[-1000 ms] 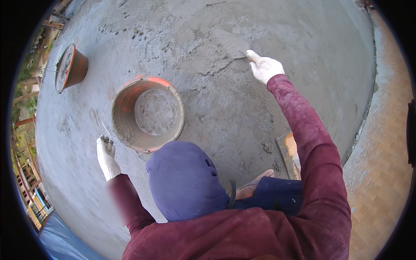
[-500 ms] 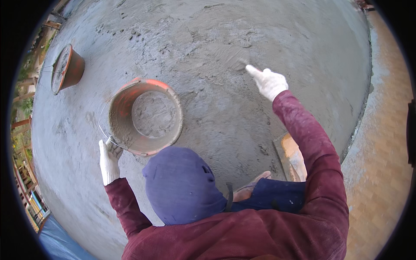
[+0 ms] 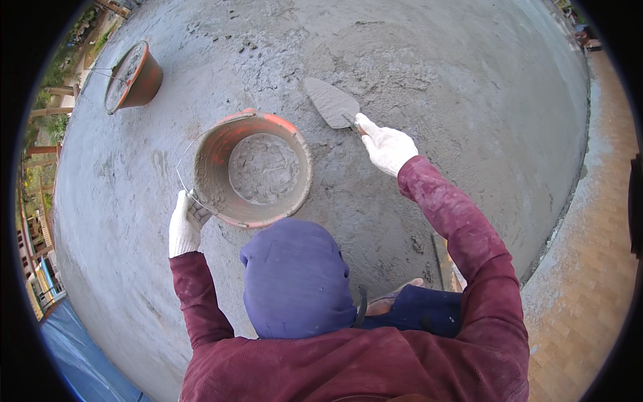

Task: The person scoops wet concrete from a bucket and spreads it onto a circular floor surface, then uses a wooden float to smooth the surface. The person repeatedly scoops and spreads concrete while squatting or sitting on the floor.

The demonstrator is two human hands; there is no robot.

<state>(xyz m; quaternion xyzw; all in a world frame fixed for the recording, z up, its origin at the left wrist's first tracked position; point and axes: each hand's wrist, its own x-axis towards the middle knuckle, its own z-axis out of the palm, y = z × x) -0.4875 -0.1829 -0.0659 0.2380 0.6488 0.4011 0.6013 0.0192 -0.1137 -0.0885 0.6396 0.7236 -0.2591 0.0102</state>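
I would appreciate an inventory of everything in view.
Round bucket: one, orange smeared grey, centre-left
Farther round bucket: one, orange-brown, upper left
Wire handles: two, pale, one per bucket
Mortar: two lots, grey, in both buckets
Pointed trowel: one, grey-coated, upper centre
Cement-like surface: one, grey, throughout middle
Tiled paving: one, tan, right edge
Smooth sheet: one, blue, lower left
Flat straight-edged object: one, grey, right of centre, partly hidden
Plants and wooden beams: several, green and brown, left rim
Fabric hood: one, blue, lower centre
Long-sleeved top: one, maroon, bottom
Trousers: one, dark blue, lower centre
Foot: one, mostly hidden, lower centre
Left hand: one, white-gloved, at one handle
Right hand: one, white-gloved, gripping the trowel
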